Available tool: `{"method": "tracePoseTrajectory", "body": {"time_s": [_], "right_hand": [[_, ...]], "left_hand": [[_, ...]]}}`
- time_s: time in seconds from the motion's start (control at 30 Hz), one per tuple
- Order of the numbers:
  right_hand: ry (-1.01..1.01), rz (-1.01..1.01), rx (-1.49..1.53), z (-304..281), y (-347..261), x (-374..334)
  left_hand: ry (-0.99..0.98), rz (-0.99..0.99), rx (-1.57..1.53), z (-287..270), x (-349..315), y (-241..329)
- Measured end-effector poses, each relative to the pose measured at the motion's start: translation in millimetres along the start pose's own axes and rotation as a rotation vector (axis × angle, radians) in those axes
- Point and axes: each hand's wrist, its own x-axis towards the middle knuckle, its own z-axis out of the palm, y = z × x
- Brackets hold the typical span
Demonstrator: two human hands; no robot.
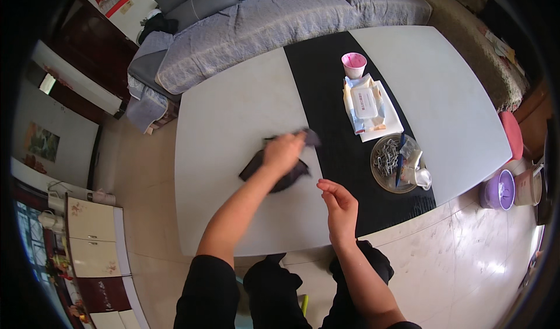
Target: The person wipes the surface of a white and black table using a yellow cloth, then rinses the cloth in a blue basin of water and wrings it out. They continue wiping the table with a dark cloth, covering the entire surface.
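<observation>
A dark cloth item (pixel 291 180), black or deep grey, lies crumpled on the white left part of the table. Its exact kind cannot be made out. My left hand (pixel 283 155) is over it, closed on a dark fold that sticks out past the fingers towards the black stripe; hand and cloth are blurred by motion. Nearer the front edge, my right hand (pixel 340 208) is raised beside the cloth without touching it. Its fingers are loosely bent, the thumb a little apart, and nothing shows in them.
On the table's black stripe (pixel 315 84) stand a pink-and-white paper cup (pixel 354 65), a wipes packet (pixel 366 103) and a round tray (pixel 382 184) with metal clips and a blue pen (pixel 400 163). A covered sofa (pixel 251 37) runs behind; purple bucket (pixel 497 190) at right.
</observation>
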Motion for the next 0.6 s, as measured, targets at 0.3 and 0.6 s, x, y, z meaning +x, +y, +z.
{"method": "tracePoseTrajectory", "body": {"time_s": [0.3,0.6], "right_hand": [[0.009,0.02,0.056,-1.8,-0.4,9.5],[0.035,0.068,0.078,0.2,-9.9,11.2]], "left_hand": [[-0.017,-0.006,-0.071,10.2,46.7,26.1],[0.342,-0.286,-0.062,33.9,91.5,3.3]]}}
